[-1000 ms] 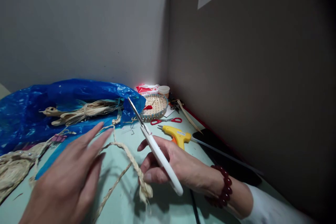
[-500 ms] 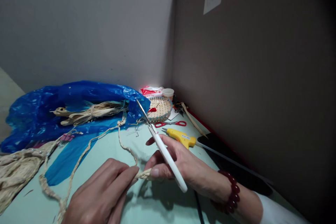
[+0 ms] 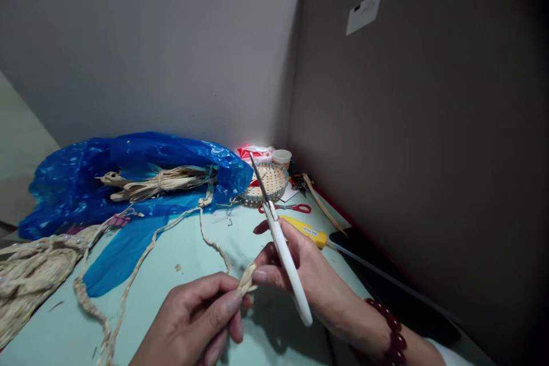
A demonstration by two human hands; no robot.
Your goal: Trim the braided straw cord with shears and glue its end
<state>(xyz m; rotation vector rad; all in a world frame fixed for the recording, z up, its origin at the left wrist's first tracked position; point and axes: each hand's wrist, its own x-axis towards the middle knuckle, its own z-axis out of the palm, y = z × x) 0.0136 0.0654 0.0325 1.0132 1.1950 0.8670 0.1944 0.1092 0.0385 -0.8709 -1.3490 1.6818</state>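
My left hand point(image 3: 201, 320) is closed in a pinch on the end of a braided straw cord point(image 3: 214, 246) that loops away over the pale green table point(image 3: 180, 291). My right hand point(image 3: 309, 280) grips white-handled scissors point(image 3: 283, 251), blades closed and pointing up and away; its thumb and forefinger also touch the cord's frayed tip point(image 3: 247, 279). A dark red bead bracelet point(image 3: 392, 343) is on my right wrist.
A blue plastic bag point(image 3: 128, 177) with a straw bundle point(image 3: 158, 182) lies at the back left. More woven straw point(image 3: 30, 274) sits at the left edge. A round woven tray point(image 3: 270, 183), red scissors point(image 3: 291, 207), a yellow glue gun point(image 3: 306, 231) and a small cup point(image 3: 282, 156) fill the corner.
My left hand went from flat and open over the cord to pinching its end and lifting it. The right hand with the scissors shifted slightly right and the blades turned more upright.
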